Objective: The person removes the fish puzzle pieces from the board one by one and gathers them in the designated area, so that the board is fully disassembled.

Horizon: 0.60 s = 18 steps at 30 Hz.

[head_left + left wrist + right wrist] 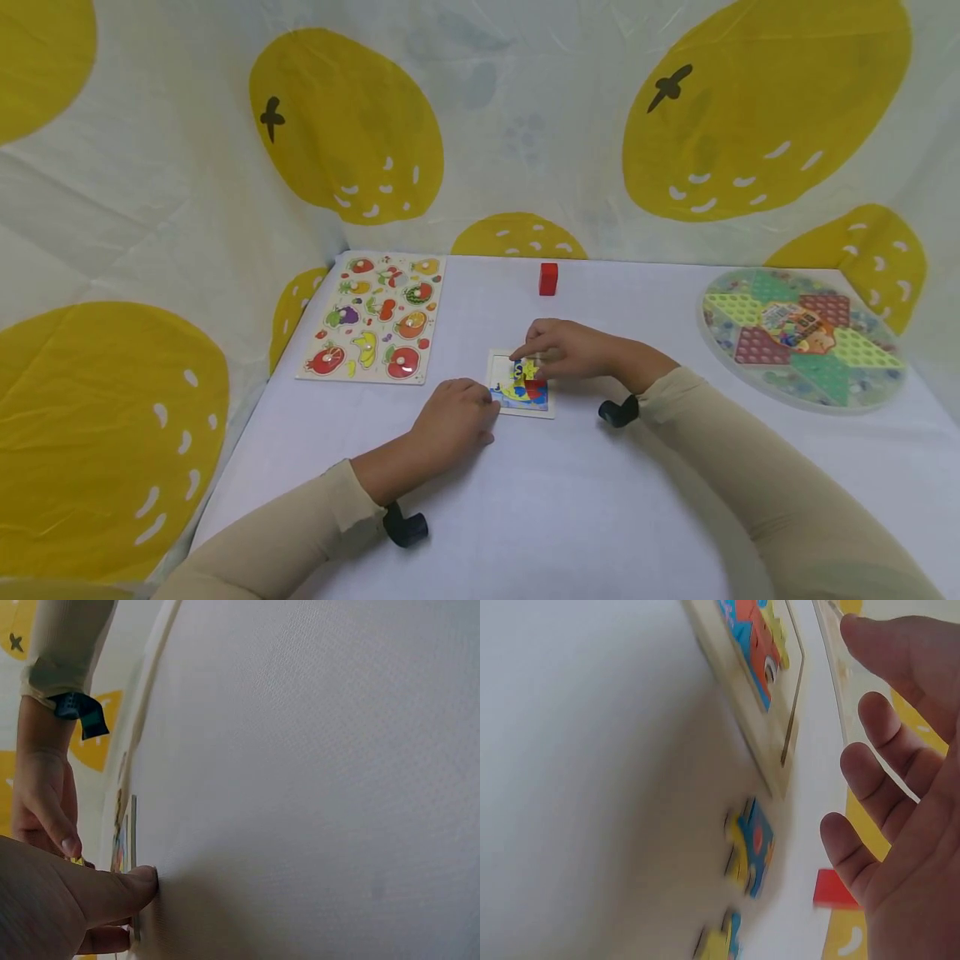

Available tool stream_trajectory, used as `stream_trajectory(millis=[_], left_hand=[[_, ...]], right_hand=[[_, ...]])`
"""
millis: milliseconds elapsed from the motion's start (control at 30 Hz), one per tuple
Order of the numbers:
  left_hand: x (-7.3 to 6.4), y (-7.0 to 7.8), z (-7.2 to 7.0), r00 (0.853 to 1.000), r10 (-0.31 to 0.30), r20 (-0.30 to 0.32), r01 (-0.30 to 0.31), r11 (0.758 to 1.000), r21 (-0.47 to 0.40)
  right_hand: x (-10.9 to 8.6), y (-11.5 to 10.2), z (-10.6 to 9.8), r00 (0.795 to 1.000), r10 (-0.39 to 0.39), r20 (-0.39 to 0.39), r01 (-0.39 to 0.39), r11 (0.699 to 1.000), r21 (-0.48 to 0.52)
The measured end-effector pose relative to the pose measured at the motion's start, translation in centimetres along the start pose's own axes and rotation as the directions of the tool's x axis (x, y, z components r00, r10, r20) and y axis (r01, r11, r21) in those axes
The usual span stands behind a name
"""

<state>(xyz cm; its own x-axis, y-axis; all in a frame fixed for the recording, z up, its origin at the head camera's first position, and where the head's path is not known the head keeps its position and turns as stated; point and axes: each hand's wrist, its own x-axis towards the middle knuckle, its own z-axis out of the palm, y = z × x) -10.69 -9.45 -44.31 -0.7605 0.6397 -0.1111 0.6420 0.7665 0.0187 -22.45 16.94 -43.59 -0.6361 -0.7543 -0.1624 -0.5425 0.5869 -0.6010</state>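
Observation:
A small square jigsaw puzzle (546, 412) in a pale wooden tray lies between the two hands, partly filled with blue, red and yellow pieces. My left hand (452, 421) rests at its lower left corner, a fingertip on the frame and the thumb beside it, apart from the frame in the head view. Above the puzzle, my right hand (573, 350) pinches a small yellow puzzle piece (78, 860) at the thumb tip; its other fingers (859, 772) are loosely spread. Two loose blue-and-yellow pieces, one the nearer loose piece (757, 844), lie beside the tray, hidden from the head view.
A fruit peg puzzle board (375, 333) lies at the back left. A red block (548, 279) stands near the back edge. On the right is a round, clear-covered star-pattern board game (806, 337). A white cloth with yellow fruit prints (348, 125) hangs behind.

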Motion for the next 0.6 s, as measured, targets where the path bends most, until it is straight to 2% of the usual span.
stream_trajectory(millis=[400, 600], left_hand=[[0.0, 0.1, 0.0, 1.000, -0.009, 0.012, 0.009, 1.000, 0.020], [0.0, 0.2, 0.3, 1.000, -0.013, 0.008, 0.013, 1.000, 0.026]], right_hand=[[-2.2, 1.3, -0.6, 1.000, 0.016, -0.013, -0.017, 0.999, -0.037], [-3.2, 1.9, -0.7, 0.997, 0.074, -0.006, -0.074, 0.994, -0.083]])
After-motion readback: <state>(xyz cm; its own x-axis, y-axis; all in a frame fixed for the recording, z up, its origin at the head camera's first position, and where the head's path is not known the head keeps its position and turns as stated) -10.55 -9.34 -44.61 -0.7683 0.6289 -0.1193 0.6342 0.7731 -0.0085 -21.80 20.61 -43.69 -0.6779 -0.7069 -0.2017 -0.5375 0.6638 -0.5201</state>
